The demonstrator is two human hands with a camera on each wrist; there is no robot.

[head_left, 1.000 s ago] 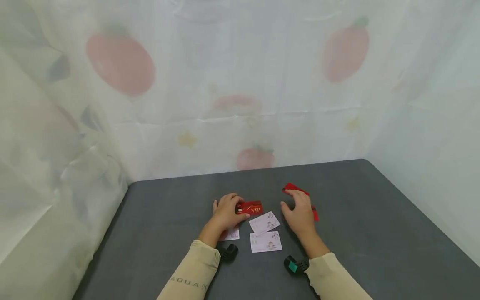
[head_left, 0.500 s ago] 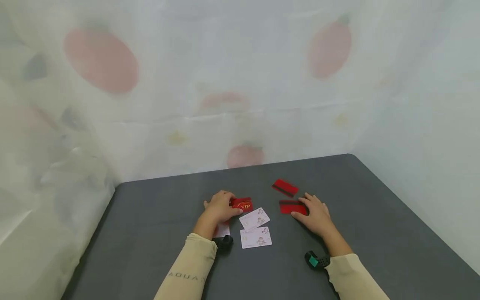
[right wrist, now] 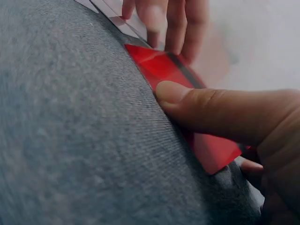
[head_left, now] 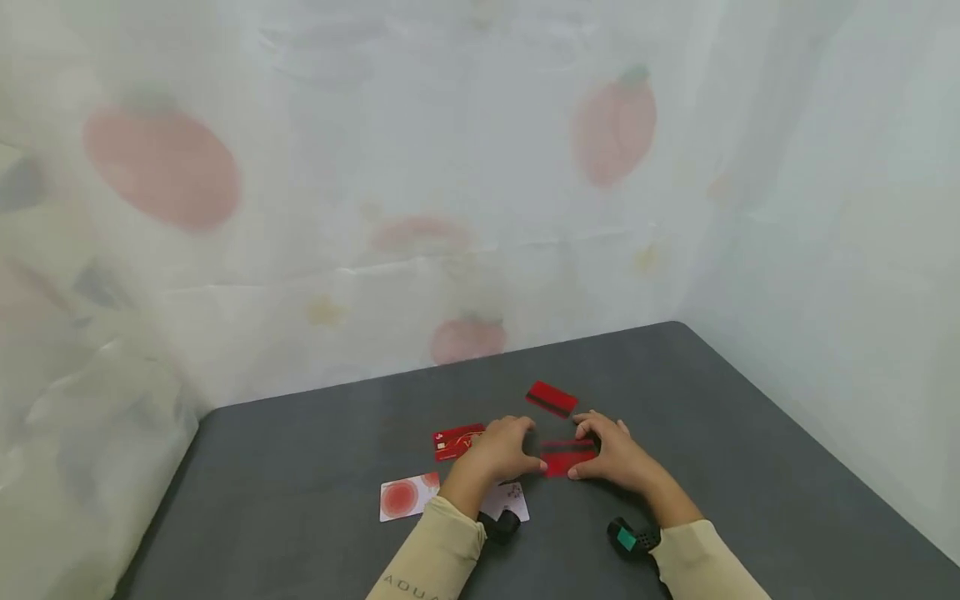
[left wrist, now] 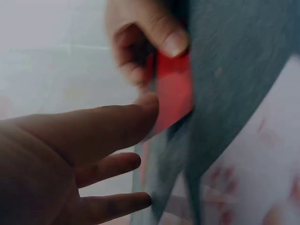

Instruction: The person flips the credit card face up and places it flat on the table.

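A red card with a black stripe (head_left: 567,458) is between my two hands in the head view. My right hand (head_left: 618,457) pinches its right part, the thumb along the near edge, as the right wrist view shows. My left hand (head_left: 495,458) is at the card's left end, fingers spread and fairly straight; in the left wrist view its fingertip (left wrist: 147,110) is close to the card, and contact is hard to tell. A second striped red card (head_left: 552,399) lies just beyond. Left of my left hand lies a red VIP card (head_left: 454,442), partly covered by that hand.
A white card with red circles (head_left: 405,497) lies at the left on the dark grey table (head_left: 300,500). A white card with a flower print (head_left: 512,500) is partly hidden under my left wrist. Pale curtains with strawberry prints (head_left: 465,340) stand behind the table.
My left hand has left the VIP card and moved right to the striped red card. My right hand, earlier near the far red card, came down to the nearer one and holds it.
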